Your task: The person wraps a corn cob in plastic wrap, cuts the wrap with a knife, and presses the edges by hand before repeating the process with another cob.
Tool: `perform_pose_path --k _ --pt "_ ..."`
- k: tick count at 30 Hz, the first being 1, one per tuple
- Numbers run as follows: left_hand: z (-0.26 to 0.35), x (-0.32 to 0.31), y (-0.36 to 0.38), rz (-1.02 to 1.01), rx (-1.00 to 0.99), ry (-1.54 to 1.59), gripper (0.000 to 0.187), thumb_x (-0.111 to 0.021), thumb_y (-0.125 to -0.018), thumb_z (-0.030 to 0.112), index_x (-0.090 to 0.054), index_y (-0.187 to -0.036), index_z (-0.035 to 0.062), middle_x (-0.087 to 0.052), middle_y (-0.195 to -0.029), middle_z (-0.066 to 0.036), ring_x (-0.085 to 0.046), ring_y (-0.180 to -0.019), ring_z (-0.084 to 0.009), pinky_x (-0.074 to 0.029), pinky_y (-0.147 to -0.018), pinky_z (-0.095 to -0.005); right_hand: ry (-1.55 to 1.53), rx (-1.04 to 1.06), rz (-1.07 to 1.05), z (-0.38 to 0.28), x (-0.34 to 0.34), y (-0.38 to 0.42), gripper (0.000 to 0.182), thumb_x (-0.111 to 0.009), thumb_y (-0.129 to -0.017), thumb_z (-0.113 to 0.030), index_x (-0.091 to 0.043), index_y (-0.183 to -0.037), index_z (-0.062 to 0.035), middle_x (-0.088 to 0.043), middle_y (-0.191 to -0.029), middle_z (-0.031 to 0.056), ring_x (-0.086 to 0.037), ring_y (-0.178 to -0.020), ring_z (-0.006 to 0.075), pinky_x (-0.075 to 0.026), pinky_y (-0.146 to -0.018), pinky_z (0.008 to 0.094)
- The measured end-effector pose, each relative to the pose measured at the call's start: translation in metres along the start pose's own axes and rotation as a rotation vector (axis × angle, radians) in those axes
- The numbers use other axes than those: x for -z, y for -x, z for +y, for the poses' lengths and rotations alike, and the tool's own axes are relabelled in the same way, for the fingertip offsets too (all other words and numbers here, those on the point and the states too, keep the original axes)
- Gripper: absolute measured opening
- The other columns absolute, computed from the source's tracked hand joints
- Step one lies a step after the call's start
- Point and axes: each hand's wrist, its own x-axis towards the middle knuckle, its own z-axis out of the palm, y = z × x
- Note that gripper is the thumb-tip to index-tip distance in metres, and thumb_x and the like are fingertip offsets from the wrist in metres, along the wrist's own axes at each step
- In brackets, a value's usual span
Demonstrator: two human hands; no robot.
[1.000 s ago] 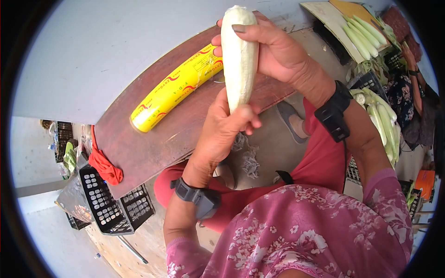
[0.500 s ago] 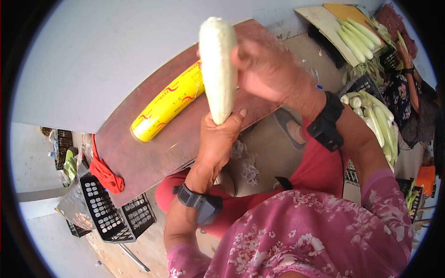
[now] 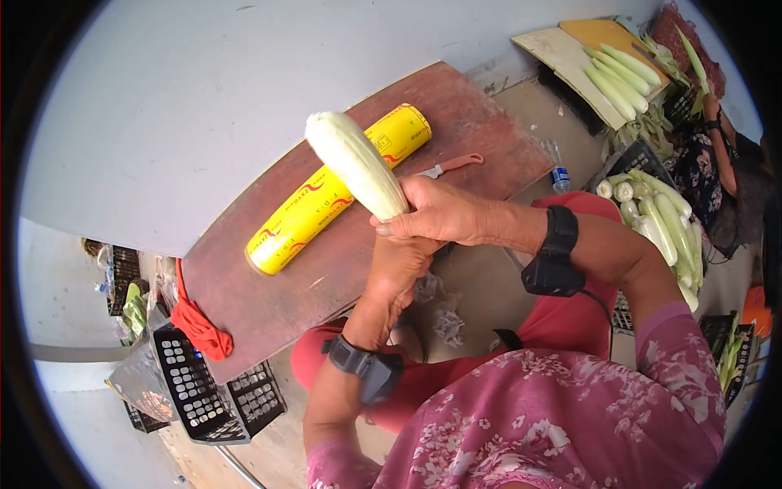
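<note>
A thick ear of corn (image 3: pixel 352 159) in pale husk slants up and left above the table, partly covering the yellow roll. My right hand (image 3: pixel 448 210) is closed round its lower end, thumb lying across it. Just below, my left hand (image 3: pixel 399 265) is also closed at the base; its fingers are largely hidden by my right hand and wrist. Behind the corn lies a yellow printed roll (image 3: pixel 297 220), which looks like cling film. A knife (image 3: pixel 456 165) with a pinkish handle rests right of the roll, its blade partly hidden.
The reddish-brown table (image 3: pixel 244 310) stands against the wall. A red cloth (image 3: pixel 199 330) hangs at its left end above a black crate (image 3: pixel 191 387). Pale ears (image 3: pixel 664 216) fill a basket at right, and others (image 3: pixel 623 77) lie on a board. A person (image 3: pixel 717 175) works there; a bottle (image 3: pixel 560 175) stands nearby.
My right hand has come down from the corn's side to its base, beside my left hand. The corn has tipped left and lowered. The knife and the roll's far end now show.
</note>
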Motion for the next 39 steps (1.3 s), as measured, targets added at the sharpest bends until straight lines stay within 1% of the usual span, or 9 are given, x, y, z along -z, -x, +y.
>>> perform_pose_path --k 3,6,12,15,19,22,25,34,39 --pt "-0.019 0.009 -0.006 -0.234 0.149 -0.223 0.015 -0.060 -0.078 -0.004 -0.056 -0.089 0.0063 -0.050 -0.067 0.003 -0.046 -0.051 -0.0075 -0.032 -0.045 -0.0218 0.054 0.132 0.089 0.001 0.000 -0.002 0.040 -0.068 -0.086 -0.020 -0.052 -0.116 0.0031 -0.059 -0.100 0.0078 -0.057 -0.088 0.0104 -0.047 -0.072 0.0248" --pt "-0.018 0.014 0.002 -0.301 -0.041 -0.476 0.023 -0.061 -0.081 0.001 -0.057 -0.103 0.0023 -0.053 -0.081 0.000 -0.054 -0.065 -0.0117 -0.041 -0.053 -0.0234 -0.028 0.156 0.128 -0.015 -0.002 0.005 0.039 -0.067 -0.087 -0.019 -0.050 -0.115 0.0027 -0.057 -0.095 0.0072 -0.056 -0.081 0.0091 -0.047 -0.062 0.0232" --pt "0.019 0.032 -0.011 -0.046 -0.245 0.293 0.054 -0.073 -0.082 0.015 -0.044 -0.126 0.0015 -0.054 -0.114 -0.009 -0.056 -0.100 -0.0186 -0.047 -0.086 -0.0315 0.007 0.109 0.160 -0.018 0.013 0.016 0.040 -0.064 -0.091 -0.020 -0.046 -0.120 0.0016 -0.055 -0.093 0.0038 -0.054 -0.077 0.0070 -0.048 -0.063 0.0222" --pt "0.027 0.017 -0.019 -0.175 -0.399 0.419 0.066 -0.077 -0.082 0.024 -0.040 -0.132 0.0026 -0.054 -0.119 -0.010 -0.052 -0.113 -0.0206 -0.044 -0.096 -0.0357 0.116 0.036 0.207 -0.028 0.008 0.026 0.042 -0.063 -0.091 -0.021 -0.044 -0.120 0.0042 -0.057 -0.095 0.0079 -0.058 -0.077 0.0117 -0.049 -0.062 0.0271" --pt "0.021 -0.011 -0.029 -0.244 -0.443 0.340 0.066 -0.077 -0.081 0.034 -0.042 -0.128 0.0030 -0.058 -0.119 -0.015 -0.055 -0.113 -0.0251 -0.043 -0.102 -0.0410 0.567 0.430 0.436 0.004 0.001 0.031 0.044 -0.062 -0.093 -0.023 -0.040 -0.122 0.0015 -0.061 -0.098 0.0110 -0.063 -0.084 0.0227 -0.051 -0.070 0.0359" --pt "0.022 -0.027 -0.029 -0.272 -0.395 0.403 0.061 -0.076 -0.082 0.030 -0.044 -0.126 0.0030 -0.059 -0.117 -0.015 -0.056 -0.112 -0.0262 -0.045 -0.101 -0.0404 0.667 0.344 0.542 0.000 -0.004 0.048 0.048 -0.062 -0.092 -0.021 -0.036 -0.125 0.0026 -0.063 -0.099 0.0222 -0.065 -0.089 0.0407 -0.051 -0.072 0.0463" --pt "0.021 -0.032 -0.032 -0.356 -0.389 0.469 0.056 -0.075 -0.083 0.023 -0.044 -0.125 0.0029 -0.060 -0.118 -0.015 -0.055 -0.114 -0.0275 -0.045 -0.101 -0.0408 0.704 0.283 0.575 -0.008 -0.008 0.058 0.052 -0.061 -0.090 -0.018 -0.033 -0.128 0.0023 -0.062 -0.094 0.0289 -0.062 -0.086 0.0486 -0.050 -0.069 0.0506" --pt "0.027 -0.028 -0.041 -0.336 -0.466 0.519 0.041 -0.069 -0.087 0.018 -0.049 -0.121 0.0071 -0.062 -0.114 -0.011 -0.055 -0.112 -0.0250 -0.041 -0.103 -0.0424 0.950 0.226 0.642 0.001 -0.008 0.064 0.039 -0.061 -0.090 -0.021 -0.039 -0.112 0.0031 -0.060 -0.069 0.0265 -0.061 -0.063 0.0465 -0.046 -0.052 0.0533" --pt "0.036 -0.034 -0.037 -0.320 -0.417 0.586 0.037 -0.068 -0.089 0.020 -0.051 -0.119 0.0059 -0.061 -0.106 -0.007 -0.056 -0.108 -0.0234 -0.043 -0.100 -0.0465 0.891 0.201 0.569 -0.003 -0.001 0.072 0.031 -0.055 -0.094 -0.023 -0.046 -0.095 0.0067 -0.061 -0.069 0.0269 -0.063 -0.065 0.0437 -0.048 -0.056 0.0512"
